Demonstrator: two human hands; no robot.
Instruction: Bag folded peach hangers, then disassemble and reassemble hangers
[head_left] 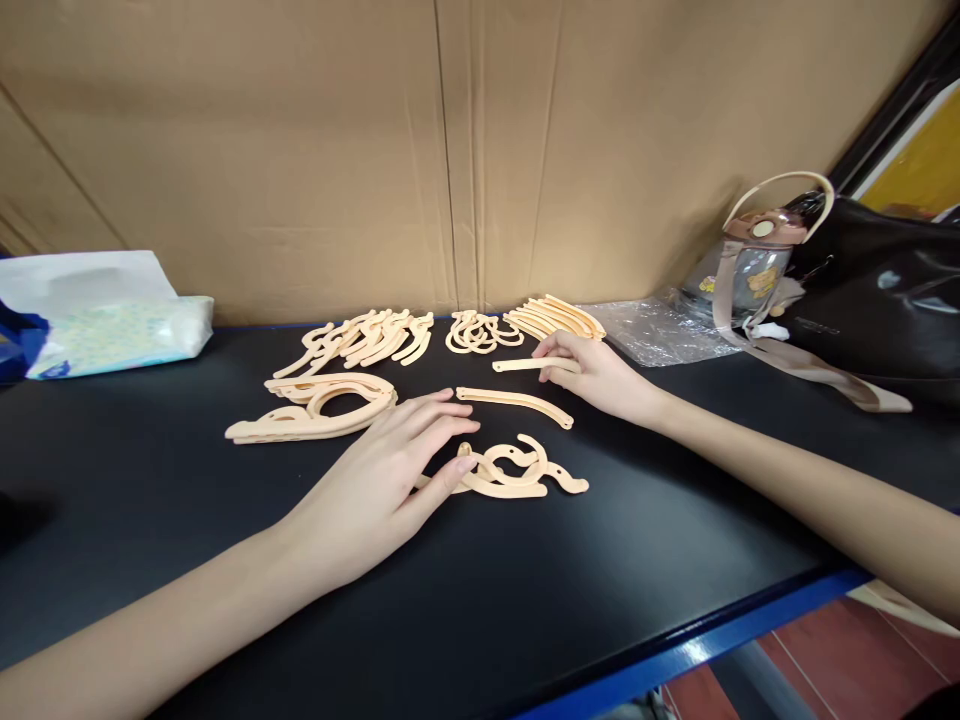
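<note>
My right hand pinches one end of a beige plastic hanger arm, a narrow strip with a small hole at its free end. My left hand lies palm down with its fingers stretched out. Its thumb is over the left side of some loose hanger parts, among them a curved hook; I cannot tell whether it presses on them. Between the hands lies another curved hanger arm. Folded beige hangers are stacked beside my left fingers, which partly hide them.
Along the back of the black table lie a pile of wavy hanger parts, several hooks and a heap of curved arms. A wipes pack stands left; clear plastic, a bottle and a black bag are right.
</note>
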